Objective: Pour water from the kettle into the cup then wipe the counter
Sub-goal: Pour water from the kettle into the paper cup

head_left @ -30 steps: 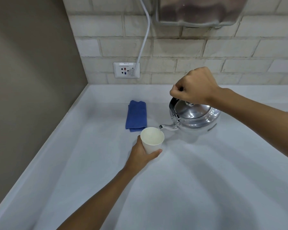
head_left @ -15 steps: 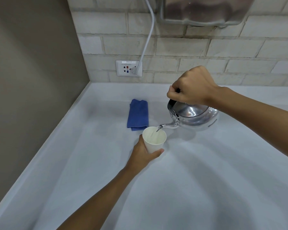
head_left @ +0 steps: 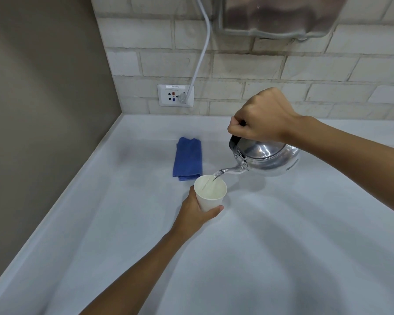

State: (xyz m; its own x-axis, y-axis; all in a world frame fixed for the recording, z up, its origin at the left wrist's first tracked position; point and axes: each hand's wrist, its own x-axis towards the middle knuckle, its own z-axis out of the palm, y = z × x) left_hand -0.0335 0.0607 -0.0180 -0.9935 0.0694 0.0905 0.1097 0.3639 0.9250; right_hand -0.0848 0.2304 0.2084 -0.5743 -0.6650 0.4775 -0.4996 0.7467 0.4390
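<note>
Pouring is under way at a white counter (head_left: pixel 282 258): a steel kettle (head_left: pixel 268 159) is held tilted by the right hand (head_left: pixel 261 119), which is closed in a fist around the handle at the kettle's top, and a thin stream of water is seen running from the spout (head_left: pixel 231 170) into a white paper cup (head_left: pixel 210 193). The cup is gripped around its side by the left hand (head_left: pixel 195 215), with the thumb wrapped across the front, and is kept upright just below and to the left of the spout. Whether the cup rests on the counter or is lifted slightly cannot be told. Some water is visible inside the cup, though it is judged to be far from full.

The first part of the task is therefore judged to be in progress and not finished; the wiping has not been begun. A folded blue cloth (head_left: pixel 188 161) is seen lying untouched on the counter just beyond the left hand and to the left of the kettle, near the cup's far rim. No spill is visible on the counter.

Counted: one kettle, one cup, one cloth, two hands. Beyond the hands, on the tiled wall, one socket plate (head_left: pixel 175 95) with one white cable (head_left: pixel 201 53) plugged in is shown.
</note>
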